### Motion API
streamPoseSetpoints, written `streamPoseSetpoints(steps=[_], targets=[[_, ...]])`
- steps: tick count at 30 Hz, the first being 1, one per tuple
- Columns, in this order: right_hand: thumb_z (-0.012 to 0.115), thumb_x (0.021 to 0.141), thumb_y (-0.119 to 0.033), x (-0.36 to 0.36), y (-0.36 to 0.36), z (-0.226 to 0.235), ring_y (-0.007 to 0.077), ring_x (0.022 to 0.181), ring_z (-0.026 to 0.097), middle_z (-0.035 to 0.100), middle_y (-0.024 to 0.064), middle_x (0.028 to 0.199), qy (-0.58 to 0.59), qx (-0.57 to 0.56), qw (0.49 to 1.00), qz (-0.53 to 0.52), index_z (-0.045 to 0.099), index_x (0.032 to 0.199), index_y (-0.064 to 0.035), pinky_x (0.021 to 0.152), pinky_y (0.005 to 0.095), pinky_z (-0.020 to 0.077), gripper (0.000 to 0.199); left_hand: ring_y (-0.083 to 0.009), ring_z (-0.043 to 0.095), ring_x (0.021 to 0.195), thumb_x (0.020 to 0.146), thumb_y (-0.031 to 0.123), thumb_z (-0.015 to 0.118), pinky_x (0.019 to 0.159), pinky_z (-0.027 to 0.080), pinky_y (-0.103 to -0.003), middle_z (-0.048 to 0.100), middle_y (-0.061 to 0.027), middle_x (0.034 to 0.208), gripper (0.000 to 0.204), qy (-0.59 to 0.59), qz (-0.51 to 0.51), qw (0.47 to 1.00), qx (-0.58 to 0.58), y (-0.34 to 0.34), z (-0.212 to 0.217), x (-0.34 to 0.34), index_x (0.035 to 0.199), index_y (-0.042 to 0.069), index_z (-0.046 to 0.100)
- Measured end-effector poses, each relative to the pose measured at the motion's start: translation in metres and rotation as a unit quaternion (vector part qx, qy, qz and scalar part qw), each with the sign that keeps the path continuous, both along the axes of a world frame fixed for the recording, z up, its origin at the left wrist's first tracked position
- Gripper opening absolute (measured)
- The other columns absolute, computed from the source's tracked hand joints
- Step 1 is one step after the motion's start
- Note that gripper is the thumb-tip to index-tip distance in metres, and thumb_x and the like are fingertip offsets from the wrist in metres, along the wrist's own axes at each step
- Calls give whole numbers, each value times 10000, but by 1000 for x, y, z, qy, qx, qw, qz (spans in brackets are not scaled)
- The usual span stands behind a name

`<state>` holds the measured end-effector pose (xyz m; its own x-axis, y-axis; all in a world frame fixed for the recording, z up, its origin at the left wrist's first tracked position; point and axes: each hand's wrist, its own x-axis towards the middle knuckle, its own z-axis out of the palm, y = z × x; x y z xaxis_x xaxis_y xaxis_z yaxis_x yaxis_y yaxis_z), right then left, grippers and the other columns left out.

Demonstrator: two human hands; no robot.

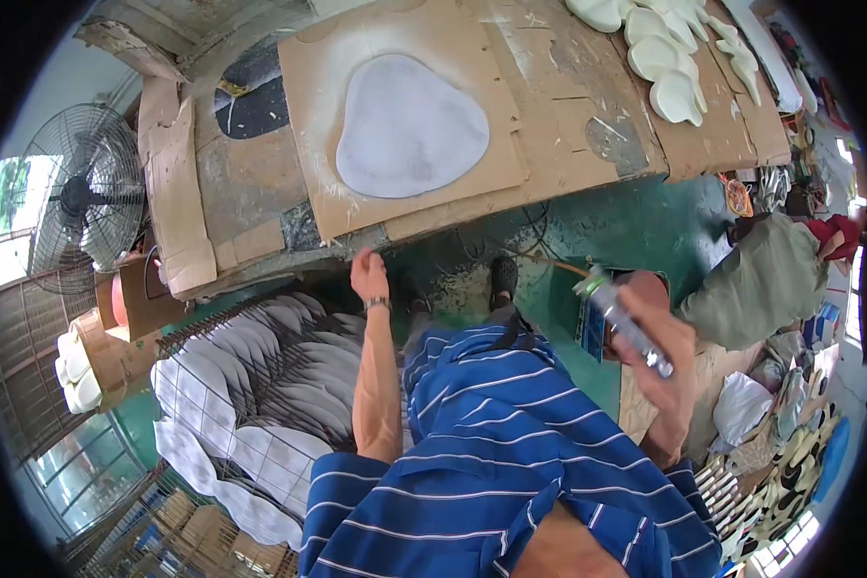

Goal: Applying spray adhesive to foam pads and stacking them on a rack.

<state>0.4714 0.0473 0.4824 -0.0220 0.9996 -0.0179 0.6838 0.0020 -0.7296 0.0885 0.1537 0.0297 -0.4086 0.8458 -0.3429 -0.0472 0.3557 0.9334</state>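
My right hand (657, 347) is wrapped round a silver-grey cylindrical tool (634, 328) with a green end, held out to my right, away from the bench. Its exact kind does not show. My left hand (370, 277) hovers by the bench's near edge, fingers curled together; whether anything is in them is hidden. Beyond it, a pale, rounded three-cornered pad (409, 125) lies flat on a cardboard sheet (310, 183). Whitish overspray rings the pad on the cardboard. Neither hand touches the pad.
Left of my legs, a wire rack (250, 385) holds several similar pale pads in rows. Cream moulded shapes (679, 87) sit at the bench's far right. A large fan (85, 193) stands at left. On the right, another person (766, 279) bends over near piled bags (742, 405).
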Motion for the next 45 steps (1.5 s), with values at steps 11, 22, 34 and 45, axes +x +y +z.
streamPoseSetpoints(steps=[11,22,34,45], targets=[[737,853,-32,-24,-13,7,231,948,718,741,185,1129,34,-42,990,-127,647,1346,22,854,310,529,504,-366,654,1015,823,225,743,874,533,-471,671,-155,1053,277,474,-63,873,-93,159,68,38,1077,114,734],[753,842,12,-20,-13,5,210,798,666,718,147,967,71,16,986,-148,649,1338,23,735,301,511,507,-280,677,708,817,-39,677,593,605,-421,670,-171,1004,207,-200,221,950,-90,211,38,55,1020,-23,639],[703,958,-113,10,-15,-10,128,873,631,702,82,1001,142,2,983,-114,583,1378,98,825,262,516,485,-286,680,935,753,147,627,814,588,-440,706,-101,1016,304,-591,114,778,183,238,173,102,1042,57,660],[685,921,18,13,34,-47,95,923,605,696,62,1032,170,-123,972,109,561,1436,49,843,237,488,531,-299,670,1075,829,137,553,963,531,-468,697,-102,1172,464,-488,105,663,559,17,455,-13,1274,15,601]])
